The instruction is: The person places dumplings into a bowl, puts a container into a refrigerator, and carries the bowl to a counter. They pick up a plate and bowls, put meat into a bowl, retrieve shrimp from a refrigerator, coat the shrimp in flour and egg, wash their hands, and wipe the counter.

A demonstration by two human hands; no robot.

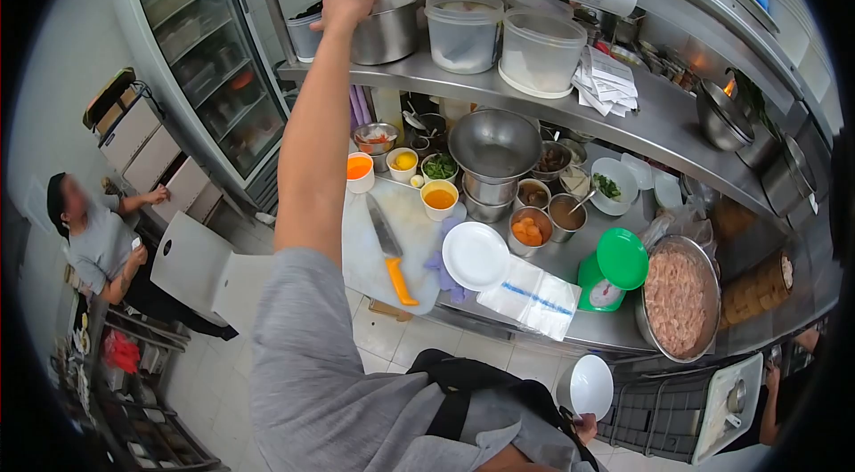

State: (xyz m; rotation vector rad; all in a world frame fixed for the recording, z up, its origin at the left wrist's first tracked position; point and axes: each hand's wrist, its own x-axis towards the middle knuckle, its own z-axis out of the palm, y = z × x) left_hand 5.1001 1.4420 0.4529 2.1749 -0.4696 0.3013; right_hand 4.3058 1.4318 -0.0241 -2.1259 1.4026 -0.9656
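Observation:
My left hand (346,7) is raised to the upper shelf, its fingers closed at the lid or rim of a large metal pot (387,31); what exactly they grip is hard to make out. Low at my right side, my right hand (585,427) holds a white bowl (590,386) by its edge. Below my raised arm, a knife (392,249) with a yellow handle lies on the white cutting board (361,272). A white plate (476,256) rests beside a folded white cloth (533,294) and a green scale (614,267).
Cups of sauces and greens, a metal bowl (495,144) and a basin of raw meat (681,294) crowd the counter. Lidded tubs (465,31) line the shelf. A person (98,240) stands at far left near a white chair (191,263); another person's arm (771,401) shows at lower right.

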